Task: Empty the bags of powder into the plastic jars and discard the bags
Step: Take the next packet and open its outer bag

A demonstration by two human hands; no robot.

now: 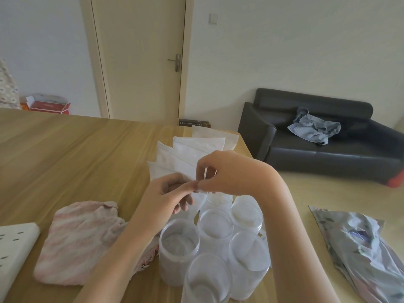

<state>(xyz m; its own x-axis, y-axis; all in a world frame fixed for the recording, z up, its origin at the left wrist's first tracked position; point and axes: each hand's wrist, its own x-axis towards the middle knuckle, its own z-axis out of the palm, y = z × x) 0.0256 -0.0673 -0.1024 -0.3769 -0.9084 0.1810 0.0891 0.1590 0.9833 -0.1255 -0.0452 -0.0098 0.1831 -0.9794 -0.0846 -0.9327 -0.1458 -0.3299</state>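
Clear bag (197, 201) held up over the cluster of plastic jars (215, 241), near the table's right edge. Both hands pinch its top edge: left hand (168, 193) grips it between thumb and fingertips, right hand (229, 171) pinches it right beside, fingertips of the two hands touching. Bag body hangs down between the hands toward the rear jars; it's see-through and blurred, can't tell whether its mouth is open or what's in it.

Jars: six visible, lidless, upright, packed touching each other. The rear ones show a pale layer at the bottom; the front left one looks greyish inside. Can't tell fill levels beyond that.

Behind the hands, a fanned stack of white bags (196, 147) lies flat on the wooden table (65, 149). Left of the jars, a crumpled pink striped cloth (80, 239), touching the nearest jar's side. Far left, a white patterned pad (13, 246). To the right, off the table, a crumpled silvery bag (360, 243). Dark sofa (317, 136) by the wall.
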